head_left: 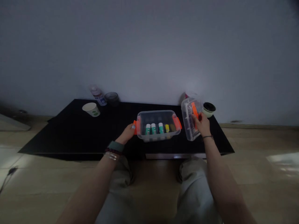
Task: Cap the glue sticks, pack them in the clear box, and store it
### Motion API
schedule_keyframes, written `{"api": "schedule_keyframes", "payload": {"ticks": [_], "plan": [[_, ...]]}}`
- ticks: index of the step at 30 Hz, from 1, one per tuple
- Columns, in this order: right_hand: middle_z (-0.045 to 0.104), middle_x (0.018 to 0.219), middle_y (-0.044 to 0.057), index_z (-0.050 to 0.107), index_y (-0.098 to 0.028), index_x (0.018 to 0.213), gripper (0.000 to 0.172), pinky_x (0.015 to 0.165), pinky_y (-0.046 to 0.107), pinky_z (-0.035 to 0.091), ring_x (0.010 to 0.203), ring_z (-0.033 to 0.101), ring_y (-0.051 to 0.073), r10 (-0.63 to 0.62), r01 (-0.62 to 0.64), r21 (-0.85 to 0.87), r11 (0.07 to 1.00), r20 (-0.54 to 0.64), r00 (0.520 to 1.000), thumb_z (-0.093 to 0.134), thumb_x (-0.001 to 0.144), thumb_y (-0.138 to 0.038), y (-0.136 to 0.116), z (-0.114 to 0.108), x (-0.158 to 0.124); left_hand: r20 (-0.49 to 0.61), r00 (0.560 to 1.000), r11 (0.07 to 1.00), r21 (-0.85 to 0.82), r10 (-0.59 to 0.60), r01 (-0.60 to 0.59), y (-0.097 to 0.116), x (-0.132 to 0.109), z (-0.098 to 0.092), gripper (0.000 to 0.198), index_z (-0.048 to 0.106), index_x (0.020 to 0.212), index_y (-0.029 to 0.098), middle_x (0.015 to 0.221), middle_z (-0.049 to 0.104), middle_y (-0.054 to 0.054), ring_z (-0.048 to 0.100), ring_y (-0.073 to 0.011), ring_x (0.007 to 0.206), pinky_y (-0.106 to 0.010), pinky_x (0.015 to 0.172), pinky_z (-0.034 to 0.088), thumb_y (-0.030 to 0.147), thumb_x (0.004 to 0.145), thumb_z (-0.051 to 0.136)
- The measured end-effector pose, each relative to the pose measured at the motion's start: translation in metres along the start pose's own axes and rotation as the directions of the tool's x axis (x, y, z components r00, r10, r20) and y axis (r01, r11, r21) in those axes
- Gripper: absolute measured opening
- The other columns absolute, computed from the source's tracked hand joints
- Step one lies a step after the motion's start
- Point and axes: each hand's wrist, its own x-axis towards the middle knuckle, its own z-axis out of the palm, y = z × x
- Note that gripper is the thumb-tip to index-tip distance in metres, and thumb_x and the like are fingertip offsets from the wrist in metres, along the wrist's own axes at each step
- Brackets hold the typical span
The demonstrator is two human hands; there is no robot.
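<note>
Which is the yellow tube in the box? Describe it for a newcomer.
On the black table, find the clear plastic box with orange handles by the left hand. Inside, a row stands along the near wall. The yellow tube sits right of three white-capped green ones, shorter and the only bright yellow.

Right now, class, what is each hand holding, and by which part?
The right hand grips the clear plastic lid by its orange-trimmed side. The left hand is at the clear box's orange handle; whether it grips cannot be told.
</note>
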Motion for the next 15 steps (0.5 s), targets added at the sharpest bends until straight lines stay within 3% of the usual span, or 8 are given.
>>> {"api": "schedule_keyframes", "payload": {"ticks": [4,8,10,12,15], "plan": [[0.063,0.081,0.007,0.059,-0.018,0.087,0.041,0.068,0.030,0.039,0.075,0.058,0.021,0.156,-0.042,-0.433,0.900,0.232,0.960,0.055,0.092,-0.059,0.034,0.003,-0.008,-0.009,0.991,0.980,-0.149,-0.136,0.134,0.003,0.002,-0.012,0.033,0.061,0.080,0.014,0.066,0.064,-0.003,0.060,-0.0177,0.065,-0.029,0.067,0.050,0.047,0.079,0.060],[0.066,0.110,0.016,0.062,-0.015,0.107,0.040,0.078,0.033,0.043,0.101,0.063,0.028,0.286,0.016,-0.629,0.778,0.376,0.881,0.055,0.095,-0.053,0.044,0.023,-0.018,-0.106,0.983,0.988,0.026,-0.149,0.153,0.010,-0.003,-0.018,0.035,0.062,0.101,0.010,0.091,0.071,-0.014,0.068,-0.0270,0.086,-0.037,0.079,0.052,0.039,0.082,0.060],[0.064,0.118,0.018,0.061,-0.015,0.113,0.040,0.081,0.034,0.045,0.110,0.061,0.029,0.307,0.035,-0.661,0.749,0.394,0.866,0.053,0.097,-0.050,0.045,0.031,-0.023,-0.213,0.977,0.978,0.197,-0.032,0.075,0.015,-0.011,-0.019,0.045,0.055,0.123,0.008,0.118,0.067,-0.022,0.066,-0.0328,0.108,-0.044,0.093,0.050,0.031,0.084,0.058],[0.064,0.120,0.019,0.061,-0.015,0.116,0.037,0.084,0.035,0.045,0.113,0.059,0.030,0.283,0.044,-0.662,0.748,0.378,0.882,0.050,0.099,-0.046,0.040,0.036,-0.025,-0.262,0.940,0.905,0.415,0.220,-0.096,0.021,-0.021,-0.018,0.054,0.046,0.136,0.007,0.138,0.056,-0.026,0.056,-0.0344,0.127,-0.048,0.105,0.043,0.024,0.085,0.053],[0.065,0.117,0.018,0.062,-0.014,0.115,0.031,0.088,0.035,0.046,0.111,0.059,0.028,0.127,0.061,-0.565,0.823,0.287,0.950,0.045,0.101,-0.036,0.008,0.041,-0.015,-0.137,0.815,0.697,0.608,0.563,-0.380,0.029,-0.035,-0.012,0.045,0.053,0.131,0.009,0.140,0.056,-0.021,0.048,-0.0307,0.136,-0.046,0.114,0.036,0.020,0.087,0.047]]}}
